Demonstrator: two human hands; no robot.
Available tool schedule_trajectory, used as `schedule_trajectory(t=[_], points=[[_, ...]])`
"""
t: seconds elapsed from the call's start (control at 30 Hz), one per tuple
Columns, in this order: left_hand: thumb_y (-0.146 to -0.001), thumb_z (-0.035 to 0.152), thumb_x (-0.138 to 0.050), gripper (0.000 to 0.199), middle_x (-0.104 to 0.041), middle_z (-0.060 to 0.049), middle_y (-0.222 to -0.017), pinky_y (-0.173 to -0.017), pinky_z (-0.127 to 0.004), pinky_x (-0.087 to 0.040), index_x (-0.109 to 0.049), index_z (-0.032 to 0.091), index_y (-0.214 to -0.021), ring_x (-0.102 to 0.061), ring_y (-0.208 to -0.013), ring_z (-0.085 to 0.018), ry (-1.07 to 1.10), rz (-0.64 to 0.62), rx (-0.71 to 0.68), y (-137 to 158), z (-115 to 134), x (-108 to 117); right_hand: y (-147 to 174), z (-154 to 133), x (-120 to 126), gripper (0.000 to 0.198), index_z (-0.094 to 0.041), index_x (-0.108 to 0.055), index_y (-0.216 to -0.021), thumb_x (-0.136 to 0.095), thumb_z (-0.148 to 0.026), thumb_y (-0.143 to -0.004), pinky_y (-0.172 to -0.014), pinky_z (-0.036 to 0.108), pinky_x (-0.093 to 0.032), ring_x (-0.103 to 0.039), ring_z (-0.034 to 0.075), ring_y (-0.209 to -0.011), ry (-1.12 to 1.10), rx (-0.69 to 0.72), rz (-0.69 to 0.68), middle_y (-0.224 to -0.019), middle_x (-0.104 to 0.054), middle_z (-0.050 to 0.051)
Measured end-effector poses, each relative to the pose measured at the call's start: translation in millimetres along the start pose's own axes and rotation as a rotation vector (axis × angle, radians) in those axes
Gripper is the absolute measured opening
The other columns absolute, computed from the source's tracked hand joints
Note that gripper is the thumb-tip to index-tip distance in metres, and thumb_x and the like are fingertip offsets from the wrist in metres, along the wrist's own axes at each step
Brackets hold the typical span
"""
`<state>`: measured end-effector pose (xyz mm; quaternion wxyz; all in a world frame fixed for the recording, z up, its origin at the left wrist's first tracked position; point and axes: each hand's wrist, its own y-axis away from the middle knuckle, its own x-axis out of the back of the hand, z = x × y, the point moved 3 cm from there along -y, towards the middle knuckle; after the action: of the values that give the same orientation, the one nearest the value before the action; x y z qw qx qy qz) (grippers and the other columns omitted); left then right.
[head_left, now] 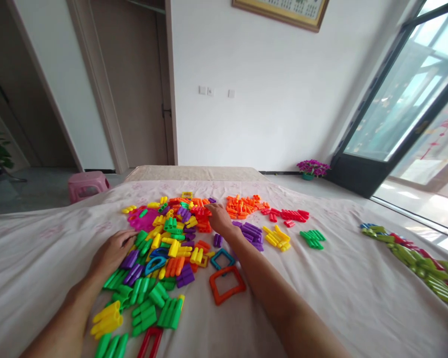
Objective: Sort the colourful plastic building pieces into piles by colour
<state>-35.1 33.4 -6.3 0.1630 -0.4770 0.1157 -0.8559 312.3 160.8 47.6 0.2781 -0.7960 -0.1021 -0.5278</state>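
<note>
A mixed heap of plastic building blocks [173, 251] in green, yellow, purple, orange and red lies before me on the cloth. At its left edge rests my left hand [114, 253], thumb and forefinger slightly apart beside green blocks [144, 241] and purple blocks [130, 259]; I see nothing held in it. Across the heap's far right side reaches my right hand [221, 219]. Its fingers are bent together over red blocks [200, 213], and their tips are partly hidden, so what they grip cannot be made out.
Sorted groups lie to the right: orange blocks [242, 206], red blocks [294, 215], purple blocks [252, 233], yellow blocks [277, 237] and green blocks [312, 238]. An orange square frame [213, 291] is near my right forearm. More lime-green pieces [405, 254] line the far right. A pink stool [87, 185] stands left.
</note>
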Motion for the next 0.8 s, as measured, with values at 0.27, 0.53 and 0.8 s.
schedule_trajectory(t=[0.27,0.53,0.8], points=[[-0.084,0.049,-0.043,0.046,-0.072,-0.009,-0.116,-0.102,-0.034,-0.046,-0.075,0.021,-0.101,-0.065,-0.112,-0.024,-0.024,-0.014,0.015,-1.8,5.8,3.1,9.1,11.8,15.4,0.028,-0.023,-0.069,-0.113,-0.051,-0.030,-0.092,-0.081,0.028,-0.046,-0.063,0.020,-0.100,-0.056,-0.207,0.058,-0.111,-0.068,0.007],[-0.085,0.049,-0.044,0.045,-0.072,-0.008,-0.116,-0.102,-0.035,-0.047,-0.074,0.021,-0.103,-0.064,-0.111,-0.024,-0.015,-0.001,-0.002,-2.1,-0.2,0.2,9.0,60.7,45.3,0.030,-0.017,-0.075,-0.095,-0.054,-0.036,-0.086,-0.070,0.024,-0.044,-0.065,0.018,-0.079,-0.216,-0.432,0.252,-0.082,-0.072,0.006],[-0.086,0.050,-0.043,0.047,-0.072,-0.009,-0.115,-0.101,-0.036,-0.048,-0.074,0.020,-0.103,-0.065,-0.111,-0.025,-0.031,0.004,-0.019,-4.1,-8.7,-4.2,3.9,76.0,40.2,0.045,-0.012,-0.067,-0.121,-0.055,-0.025,-0.080,-0.069,0.026,-0.048,-0.066,0.017,-0.075,-0.499,-0.409,0.386,-0.088,-0.074,0.007]])
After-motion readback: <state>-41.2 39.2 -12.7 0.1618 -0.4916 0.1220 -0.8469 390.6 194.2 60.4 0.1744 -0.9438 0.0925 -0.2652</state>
